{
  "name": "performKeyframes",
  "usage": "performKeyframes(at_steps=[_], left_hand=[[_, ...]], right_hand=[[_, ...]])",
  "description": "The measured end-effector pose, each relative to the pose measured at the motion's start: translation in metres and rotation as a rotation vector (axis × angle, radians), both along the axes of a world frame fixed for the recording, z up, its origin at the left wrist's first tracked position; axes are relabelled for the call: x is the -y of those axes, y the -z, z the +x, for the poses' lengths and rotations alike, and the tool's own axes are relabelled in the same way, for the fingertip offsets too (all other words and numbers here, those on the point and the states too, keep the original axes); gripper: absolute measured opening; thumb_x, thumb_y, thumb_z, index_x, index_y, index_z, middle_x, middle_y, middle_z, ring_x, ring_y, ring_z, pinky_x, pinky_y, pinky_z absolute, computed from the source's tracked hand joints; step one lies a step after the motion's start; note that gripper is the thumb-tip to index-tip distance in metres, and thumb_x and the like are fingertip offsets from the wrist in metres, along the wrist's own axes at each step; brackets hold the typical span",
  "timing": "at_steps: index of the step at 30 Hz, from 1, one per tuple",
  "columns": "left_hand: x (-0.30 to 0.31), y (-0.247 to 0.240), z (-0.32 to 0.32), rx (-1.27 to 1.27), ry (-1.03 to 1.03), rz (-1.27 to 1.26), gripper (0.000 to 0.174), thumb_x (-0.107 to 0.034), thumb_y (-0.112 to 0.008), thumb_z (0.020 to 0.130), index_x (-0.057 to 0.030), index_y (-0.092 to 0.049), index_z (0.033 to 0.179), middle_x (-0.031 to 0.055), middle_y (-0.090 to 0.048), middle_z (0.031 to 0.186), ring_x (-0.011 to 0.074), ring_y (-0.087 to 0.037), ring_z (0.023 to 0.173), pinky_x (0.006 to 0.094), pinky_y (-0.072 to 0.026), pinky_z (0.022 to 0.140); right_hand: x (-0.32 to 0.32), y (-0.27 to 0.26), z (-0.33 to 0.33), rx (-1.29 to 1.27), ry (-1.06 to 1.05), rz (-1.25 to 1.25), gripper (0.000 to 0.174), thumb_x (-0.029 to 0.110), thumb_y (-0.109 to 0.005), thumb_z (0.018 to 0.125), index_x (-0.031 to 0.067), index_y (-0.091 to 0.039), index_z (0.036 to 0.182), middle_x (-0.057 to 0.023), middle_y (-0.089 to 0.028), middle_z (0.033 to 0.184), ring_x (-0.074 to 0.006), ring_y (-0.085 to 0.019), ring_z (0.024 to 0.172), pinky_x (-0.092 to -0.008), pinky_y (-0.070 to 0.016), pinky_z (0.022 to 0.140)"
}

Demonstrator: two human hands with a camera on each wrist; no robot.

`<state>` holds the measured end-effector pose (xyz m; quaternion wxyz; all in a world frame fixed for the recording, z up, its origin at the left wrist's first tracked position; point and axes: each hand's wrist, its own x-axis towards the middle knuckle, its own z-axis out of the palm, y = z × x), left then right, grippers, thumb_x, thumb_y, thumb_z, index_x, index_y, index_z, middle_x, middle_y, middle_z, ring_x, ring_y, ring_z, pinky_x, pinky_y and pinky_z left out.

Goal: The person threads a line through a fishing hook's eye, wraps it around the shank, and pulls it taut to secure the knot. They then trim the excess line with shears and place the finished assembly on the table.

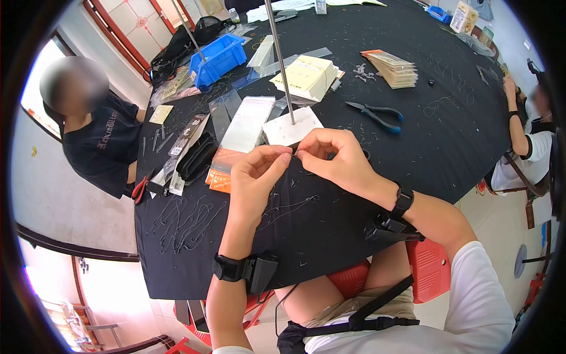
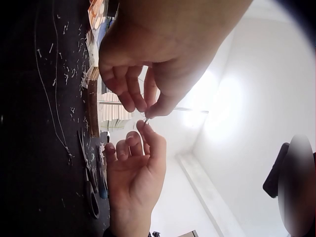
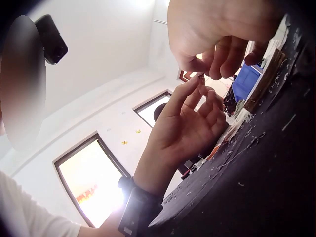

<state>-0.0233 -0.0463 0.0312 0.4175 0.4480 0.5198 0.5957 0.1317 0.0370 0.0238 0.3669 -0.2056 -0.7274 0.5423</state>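
Observation:
Both hands meet in front of the white block [image 1: 282,131] that carries an upright metal rod [image 1: 279,59]. Thumb and forefinger of my left hand [image 1: 254,177] pinch a tiny thin dark strand [image 2: 146,120]. From the other side my right hand [image 1: 339,158] pinches the same strand, tip to tip with the left. The fingertips hide most of it, so I cannot tell its exact kind. Remaining fingers of both hands are loosely bent. Thin dark cords [image 1: 186,224] lie in loops on the black tablecloth [image 1: 330,230], left of the left forearm.
Blue-handled pliers [image 1: 377,115] lie beyond the right hand. Scissors [image 2: 90,182] lie beneath it. Stacks of cards [image 1: 306,76], packets [image 1: 392,68] and a blue bin [image 1: 218,59] stand farther back. Red-handled scissors [image 1: 140,190] lie at the left edge. Two people sit at the table's sides.

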Motion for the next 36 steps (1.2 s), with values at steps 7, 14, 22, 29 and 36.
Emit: performKeyframes(at_steps=[7, 14, 22, 29, 36], left_hand=[[0.0001, -0.0003, 0.0002, 0.001, 0.012, 0.003, 0.017, -0.006, -0.061, 0.082, 0.0015, -0.062, 0.098, 0.0033, -0.062, 0.088, 0.0083, -0.056, 0.081, 0.0212, -0.0427, 0.077], [0.0000, 0.0003, -0.0005, 0.022, 0.007, -0.033, 0.017, -0.009, -0.061, 0.083, 0.0010, -0.062, 0.097, 0.0031, -0.062, 0.087, 0.0080, -0.056, 0.079, 0.0203, -0.0418, 0.071], [-0.0007, 0.0036, -0.0024, 0.133, -0.041, -0.090, 0.015, -0.016, -0.059, 0.086, -0.0019, -0.062, 0.089, 0.0011, -0.059, 0.078, 0.0086, -0.055, 0.075, 0.0204, -0.0413, 0.068], [-0.0005, 0.0044, -0.0054, 0.181, -0.084, -0.118, 0.020, -0.023, -0.063, 0.082, -0.0037, -0.063, 0.076, 0.0019, -0.062, 0.080, 0.0058, -0.051, 0.067, 0.0198, -0.0378, 0.064], [-0.0004, 0.0020, -0.0031, 0.104, -0.059, -0.137, 0.022, -0.019, -0.060, 0.085, 0.0020, -0.064, 0.091, -0.0010, -0.053, 0.069, 0.0066, -0.047, 0.064, 0.0193, -0.0376, 0.060]], right_hand=[[0.0006, -0.0015, -0.0001, -0.006, -0.010, -0.048, 0.009, 0.009, -0.061, 0.081, 0.0010, -0.061, 0.083, 0.0002, -0.061, 0.068, -0.0034, -0.052, 0.059, -0.0189, -0.0401, 0.053], [0.0005, -0.0013, 0.0000, -0.045, -0.013, -0.081, 0.008, 0.010, -0.060, 0.082, 0.0023, -0.060, 0.081, 0.0000, -0.059, 0.066, -0.0035, -0.052, 0.058, -0.0180, -0.0407, 0.048], [0.0008, -0.0015, -0.0003, -0.049, -0.003, -0.086, 0.008, 0.010, -0.059, 0.082, 0.0027, -0.059, 0.079, 0.0004, -0.058, 0.066, -0.0036, -0.053, 0.059, -0.0180, -0.0410, 0.048], [0.0007, -0.0010, 0.0005, -0.005, 0.046, 0.007, 0.006, 0.007, -0.061, 0.080, 0.0025, -0.059, 0.078, 0.0022, -0.057, 0.065, -0.0025, -0.050, 0.058, -0.0189, -0.0380, 0.054], [0.0018, -0.0020, 0.0008, 0.001, 0.042, 0.026, 0.007, 0.007, -0.061, 0.079, 0.0024, -0.058, 0.076, 0.0023, -0.057, 0.064, -0.0023, -0.049, 0.057, -0.0190, -0.0378, 0.053]])
